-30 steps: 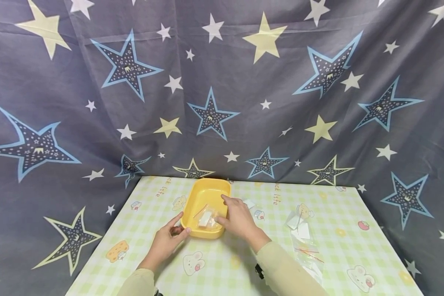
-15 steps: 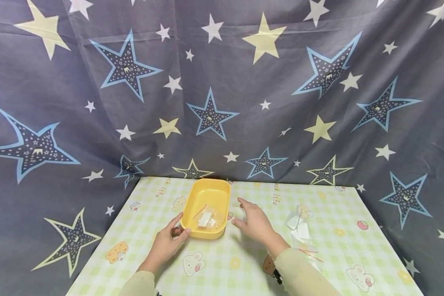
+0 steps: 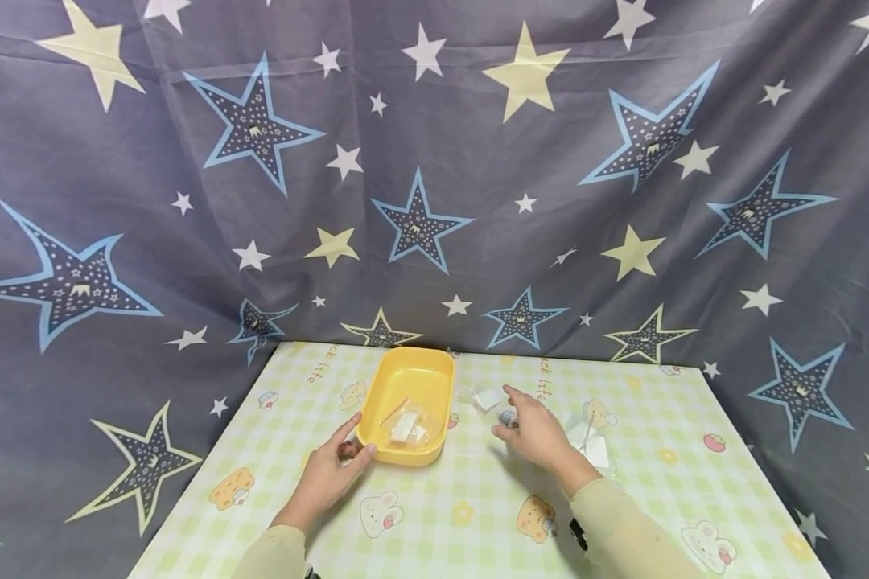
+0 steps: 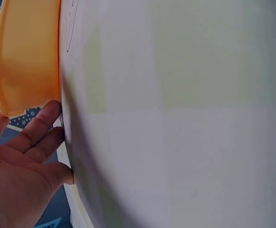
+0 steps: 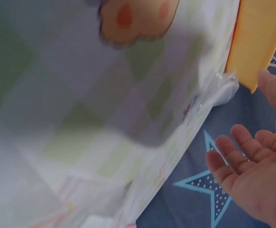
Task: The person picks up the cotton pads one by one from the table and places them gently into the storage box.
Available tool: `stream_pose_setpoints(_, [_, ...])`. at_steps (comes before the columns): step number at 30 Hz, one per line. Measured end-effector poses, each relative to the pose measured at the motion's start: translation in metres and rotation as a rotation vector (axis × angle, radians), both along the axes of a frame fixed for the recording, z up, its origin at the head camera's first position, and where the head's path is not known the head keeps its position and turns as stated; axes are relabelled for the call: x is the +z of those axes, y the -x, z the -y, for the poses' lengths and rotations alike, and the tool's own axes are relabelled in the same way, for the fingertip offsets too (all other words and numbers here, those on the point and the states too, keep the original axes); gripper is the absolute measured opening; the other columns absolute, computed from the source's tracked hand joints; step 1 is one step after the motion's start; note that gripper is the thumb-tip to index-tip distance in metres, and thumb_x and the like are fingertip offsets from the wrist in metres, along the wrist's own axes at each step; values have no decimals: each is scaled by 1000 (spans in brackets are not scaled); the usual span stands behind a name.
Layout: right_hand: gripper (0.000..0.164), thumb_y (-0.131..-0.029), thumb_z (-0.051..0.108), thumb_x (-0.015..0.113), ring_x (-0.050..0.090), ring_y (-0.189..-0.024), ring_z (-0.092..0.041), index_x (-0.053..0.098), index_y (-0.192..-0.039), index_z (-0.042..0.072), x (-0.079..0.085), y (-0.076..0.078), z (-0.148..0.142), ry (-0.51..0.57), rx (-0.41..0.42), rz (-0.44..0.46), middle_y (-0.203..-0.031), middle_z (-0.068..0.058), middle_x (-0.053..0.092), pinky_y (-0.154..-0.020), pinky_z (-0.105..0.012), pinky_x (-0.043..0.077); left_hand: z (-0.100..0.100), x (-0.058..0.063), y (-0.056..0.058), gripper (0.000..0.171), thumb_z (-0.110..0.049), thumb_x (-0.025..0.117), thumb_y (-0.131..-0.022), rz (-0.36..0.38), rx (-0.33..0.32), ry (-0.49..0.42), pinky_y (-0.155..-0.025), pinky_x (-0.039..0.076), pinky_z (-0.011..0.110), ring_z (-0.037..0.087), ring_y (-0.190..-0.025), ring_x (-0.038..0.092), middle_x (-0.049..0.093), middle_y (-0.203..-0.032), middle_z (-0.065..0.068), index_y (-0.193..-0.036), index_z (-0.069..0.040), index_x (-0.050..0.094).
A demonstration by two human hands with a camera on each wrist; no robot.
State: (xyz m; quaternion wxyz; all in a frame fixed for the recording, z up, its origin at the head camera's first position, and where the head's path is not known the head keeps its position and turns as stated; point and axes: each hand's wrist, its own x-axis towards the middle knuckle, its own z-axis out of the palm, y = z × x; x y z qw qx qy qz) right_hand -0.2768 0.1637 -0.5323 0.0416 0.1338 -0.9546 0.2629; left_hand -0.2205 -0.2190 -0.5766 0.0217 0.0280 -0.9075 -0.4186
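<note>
A yellow plastic tray (image 3: 378,402) stands on the table, holding a small clear plastic bag (image 3: 408,426) with white pieces and a red strip. My left hand (image 3: 329,476) grips the tray's near left corner, index finger along the left wall and thumb at the front rim. In the left wrist view, the left hand (image 4: 26,161) has its other fingers low by the tabletop. My right hand (image 3: 539,434) is empty, fingers apart, just right of another clear bag (image 3: 488,400) with a white piece. In the right wrist view, that bag (image 5: 223,90) lies beyond the right hand (image 5: 256,171).
More clear bags (image 3: 590,450) with white pieces lie right of my right hand, partly hidden by the forearm. The table (image 3: 420,539) has a green-checked cover with cartoon prints. A dark star-patterned curtain (image 3: 434,121) hangs behind its far edge.
My right hand has moved from over the tray out to the right, uncovering the bag inside and stopping beside the loose bag. The left hand and tray have stayed in place.
</note>
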Motion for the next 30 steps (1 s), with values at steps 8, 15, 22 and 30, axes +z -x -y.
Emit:
stream_pose_setpoints(8, [84, -96, 33, 82, 62, -133, -48, 42, -162, 2, 7, 14, -15, -25, -9, 13, -144, -24, 66, -112, -62, 50, 0, 1, 0, 80, -58, 72, -98, 13, 2, 13, -113, 48, 60, 17, -104, 67, 78, -108, 2, -166, -31, 40])
stream_pose_setpoints(15, [91, -93, 38, 84, 53, -140, -55, 40, -163, 2, 4, 24, -21, -60, -24, 46, -150, -32, 59, -116, -65, 44, 0, 3, 0, 77, -54, 72, -100, 11, -5, 18, -112, 49, 59, 15, -101, 65, 78, -106, 0, -166, -32, 40])
stream_pose_setpoints(22, [95, -90, 42, 86, 51, -141, -55, 40, -163, 3, -1, 31, -14, -96, -1, 39, -152, -31, 57, -121, -66, 39, 1, 4, 1, 78, -55, 73, -99, 11, -3, 23, -111, 49, 58, 14, -98, 63, 76, -104, -1, -166, -32, 40])
stream_pose_setpoints(30, [91, -90, 44, 85, 55, -138, -54, 43, -163, 7, -6, 40, 1, -108, 0, 34, -149, -29, 61, -119, -66, 41, 1, 3, 0, 78, -52, 74, -99, -8, -15, 5, -117, 45, 62, 21, -109, 70, 79, -105, -1, -166, -30, 41])
